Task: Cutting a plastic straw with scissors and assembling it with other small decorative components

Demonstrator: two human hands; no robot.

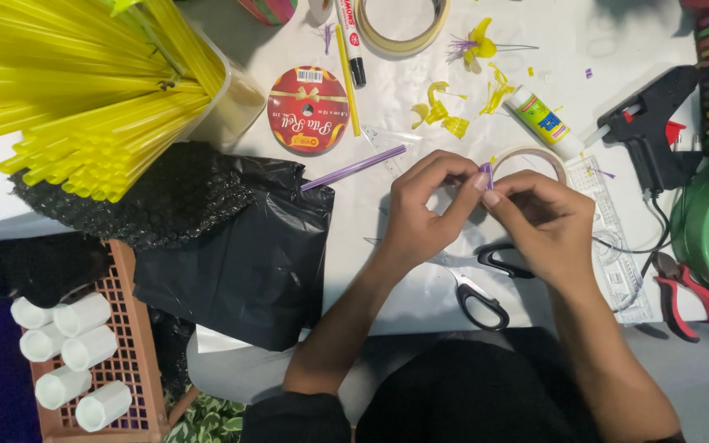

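two bare forearms run up from the near edge. the left hand (420,209) and the right hand (547,226) wear no gloves, rings or watch that show. the nails look short and plain. dark sleeves, black or close to it, are pushed up past the elbows, and dark clothing covers the lap.

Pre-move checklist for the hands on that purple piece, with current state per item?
1. Left hand and right hand both pinch the small purple piece: ok.
2. Piece fully visible: not ok, fingers cover most of it.
3. Scissors within reach, lying below the hands: ok.
4. Purple straw lying apart from the hands: ok.
5. Glue gun heated: cannot tell.
6. Tape roll unobstructed: not ok, partly behind the right hand.
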